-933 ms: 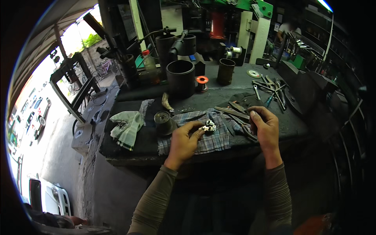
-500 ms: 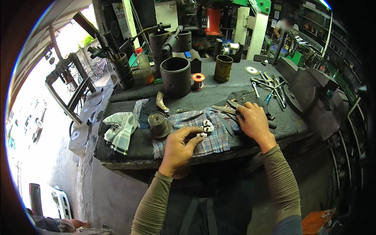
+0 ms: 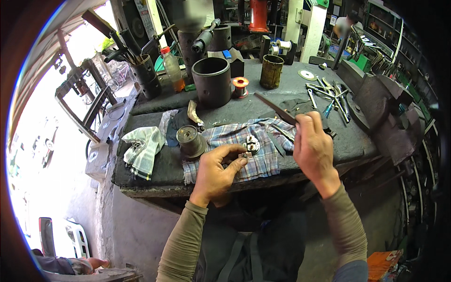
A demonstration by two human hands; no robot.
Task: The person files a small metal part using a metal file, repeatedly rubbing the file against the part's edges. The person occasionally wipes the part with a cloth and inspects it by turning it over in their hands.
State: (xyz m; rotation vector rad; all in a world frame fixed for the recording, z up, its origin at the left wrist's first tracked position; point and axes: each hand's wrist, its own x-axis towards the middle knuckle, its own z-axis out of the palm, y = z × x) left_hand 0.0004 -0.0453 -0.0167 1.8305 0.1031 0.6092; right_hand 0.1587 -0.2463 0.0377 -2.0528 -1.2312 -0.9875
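Two things are in grip as I watch from afar through the head camera: a small metal part (image 3: 246, 155) and a flat dark bar (image 3: 276, 108). The small part looks blocky and greyish, partly covered by fingertips, its finer shape too tiny for me to read. The bar is long, straight and dull, shaped like a file.

On my feed the left hand (image 3: 217, 170) pinches the small part between thumb and forefinger, over the plaid cloth (image 3: 264, 164). Just beyond those fingertips sits a round part (image 3: 253, 145), dark with bright metal pieces; whether it touches the small part I cannot tell. The right hand (image 3: 314, 146) is closed around the near end of the bar, which slants away and to the left.

The cloth lies on a dark, worn counter (image 3: 293, 84), near its front edge. Beside it I make out a stepped round metal piece (image 3: 190, 141) and a pale checked rag (image 3: 146, 149). Farther back stand a wide dark cylinder (image 3: 211, 84), an orange-rimmed spool (image 3: 240, 90) and a rusty can (image 3: 271, 74); hand tools (image 3: 329, 101) lie heaped to the right. Behind, a person (image 3: 345, 27) is near cluttered shelves, and daylight floods the left side.
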